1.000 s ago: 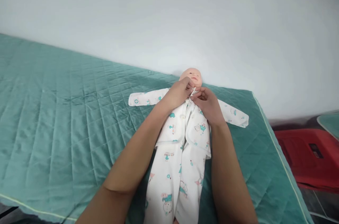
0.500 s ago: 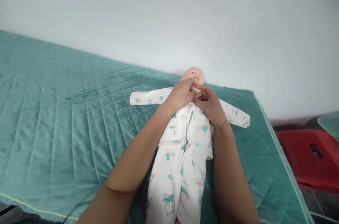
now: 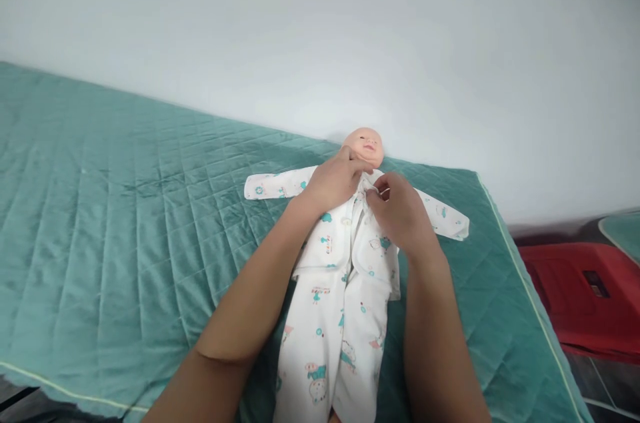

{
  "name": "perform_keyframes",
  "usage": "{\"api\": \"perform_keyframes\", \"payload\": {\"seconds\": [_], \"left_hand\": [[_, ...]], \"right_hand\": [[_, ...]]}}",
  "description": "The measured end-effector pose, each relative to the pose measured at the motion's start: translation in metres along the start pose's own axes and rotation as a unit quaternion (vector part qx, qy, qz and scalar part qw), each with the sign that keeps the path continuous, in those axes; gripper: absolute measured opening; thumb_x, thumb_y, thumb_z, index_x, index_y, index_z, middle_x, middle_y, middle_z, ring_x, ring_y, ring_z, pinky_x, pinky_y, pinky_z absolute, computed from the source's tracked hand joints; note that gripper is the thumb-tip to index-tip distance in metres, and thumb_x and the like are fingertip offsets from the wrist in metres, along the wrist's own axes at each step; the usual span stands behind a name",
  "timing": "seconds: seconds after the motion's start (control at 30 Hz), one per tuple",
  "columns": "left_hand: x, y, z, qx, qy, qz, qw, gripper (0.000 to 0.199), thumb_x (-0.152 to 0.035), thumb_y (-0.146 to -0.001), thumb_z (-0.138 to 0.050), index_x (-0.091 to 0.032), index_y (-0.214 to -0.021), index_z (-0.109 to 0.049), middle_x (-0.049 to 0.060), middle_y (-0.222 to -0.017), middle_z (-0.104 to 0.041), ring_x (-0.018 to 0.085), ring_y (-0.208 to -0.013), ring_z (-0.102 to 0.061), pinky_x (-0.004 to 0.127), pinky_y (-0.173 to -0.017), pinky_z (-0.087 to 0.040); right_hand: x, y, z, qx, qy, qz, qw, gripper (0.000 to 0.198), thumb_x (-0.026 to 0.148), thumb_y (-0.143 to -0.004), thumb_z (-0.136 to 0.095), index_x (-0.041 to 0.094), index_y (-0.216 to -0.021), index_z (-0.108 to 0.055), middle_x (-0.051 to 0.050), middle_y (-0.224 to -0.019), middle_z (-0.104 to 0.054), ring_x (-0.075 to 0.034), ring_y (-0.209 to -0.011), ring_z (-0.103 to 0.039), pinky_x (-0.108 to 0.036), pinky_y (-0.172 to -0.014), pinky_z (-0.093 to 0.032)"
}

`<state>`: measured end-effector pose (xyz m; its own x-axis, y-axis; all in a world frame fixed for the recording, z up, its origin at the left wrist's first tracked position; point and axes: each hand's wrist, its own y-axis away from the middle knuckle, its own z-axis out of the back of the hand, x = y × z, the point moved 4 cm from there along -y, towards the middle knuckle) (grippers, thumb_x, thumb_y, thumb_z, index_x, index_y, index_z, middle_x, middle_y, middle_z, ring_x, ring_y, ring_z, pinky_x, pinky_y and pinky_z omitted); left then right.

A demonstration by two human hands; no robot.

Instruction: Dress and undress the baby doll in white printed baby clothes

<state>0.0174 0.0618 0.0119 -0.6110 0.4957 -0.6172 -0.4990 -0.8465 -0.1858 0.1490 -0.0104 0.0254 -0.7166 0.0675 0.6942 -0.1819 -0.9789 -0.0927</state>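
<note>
A baby doll lies on its back, its head toward the wall. It wears a white printed jacket and matching trousers, with both sleeves spread out sideways. The jacket's front edges part below the chest. My left hand rests at the collar under the doll's chin, fingers bent over the cloth; its fingertips are partly hidden. With thumb and fingers, my right hand pinches the jacket's front edge near the neck, on the right side.
A green quilted cover lies under the doll, its pale-piped edge running down on the right. Behind stands a white wall. At the right, lower than the cover, is a red plastic stool.
My hands, close together at the collar before, have come slightly apart. The right one has shifted a little down and right, so more of the collar and the doll's chin shows.
</note>
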Motion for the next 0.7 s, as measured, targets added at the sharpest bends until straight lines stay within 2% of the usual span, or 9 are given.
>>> {"api": "perform_keyframes", "payload": {"seconds": [0.13, 0.3, 0.43, 0.57, 0.7], "left_hand": [[-0.005, 0.002, 0.001, -0.007, -0.044, 0.003, 0.999, 0.036, -0.024, -0.098, -0.039, -0.03, -0.119, -0.068, 0.007, -0.128, -0.055, 0.023, -0.107, -0.063, 0.034, -0.084, -0.05], [-0.011, 0.003, 0.003, -0.001, -0.109, 0.004, 0.994, 0.034, -0.021, -0.097, -0.038, -0.025, -0.124, -0.06, 0.011, -0.128, -0.053, 0.026, -0.108, -0.061, 0.035, -0.075, -0.05], [-0.01, 0.003, 0.004, -0.007, -0.112, 0.003, 0.994, 0.033, -0.022, -0.098, -0.036, -0.024, -0.124, -0.057, 0.011, -0.126, -0.055, 0.026, -0.105, -0.061, 0.035, -0.075, -0.049], [-0.007, 0.003, 0.004, -0.02, -0.088, -0.001, 0.996, 0.034, -0.023, -0.099, -0.035, -0.025, -0.122, -0.061, 0.01, -0.122, -0.057, 0.024, -0.101, -0.062, 0.035, -0.075, -0.048], [-0.006, 0.003, 0.004, -0.015, -0.064, -0.014, 0.998, 0.037, -0.02, -0.097, -0.039, -0.028, -0.125, -0.063, 0.008, -0.124, -0.056, 0.023, -0.101, -0.062, 0.033, -0.078, -0.047]], "right_hand": [[0.008, 0.007, 0.001, 0.012, 0.05, -0.018, 0.999, 0.003, 0.024, -0.085, -0.051, 0.024, -0.082, -0.051, -0.003, -0.082, -0.061, -0.02, -0.069, -0.051, -0.032, -0.062, -0.033], [0.008, 0.002, -0.002, 0.007, 0.038, 0.011, 0.999, 0.005, 0.019, -0.081, -0.05, 0.024, -0.081, -0.051, -0.004, -0.082, -0.063, -0.02, -0.069, -0.051, -0.033, -0.063, -0.032], [0.005, 0.002, 0.001, 0.017, 0.03, 0.009, 0.999, 0.007, 0.023, -0.083, -0.051, 0.025, -0.077, -0.05, -0.002, -0.076, -0.062, -0.019, -0.067, -0.052, -0.032, -0.061, -0.033], [0.006, 0.011, 0.011, 0.03, 0.088, 0.008, 0.996, 0.016, 0.026, -0.083, -0.053, 0.025, -0.068, -0.046, -0.002, -0.065, -0.059, -0.018, -0.06, -0.049, -0.032, -0.057, -0.03], [0.007, 0.013, 0.015, 0.047, 0.126, -0.004, 0.991, 0.017, 0.022, -0.08, -0.053, 0.024, -0.065, -0.044, -0.001, -0.062, -0.058, -0.016, -0.057, -0.046, -0.032, -0.056, -0.029]]}}
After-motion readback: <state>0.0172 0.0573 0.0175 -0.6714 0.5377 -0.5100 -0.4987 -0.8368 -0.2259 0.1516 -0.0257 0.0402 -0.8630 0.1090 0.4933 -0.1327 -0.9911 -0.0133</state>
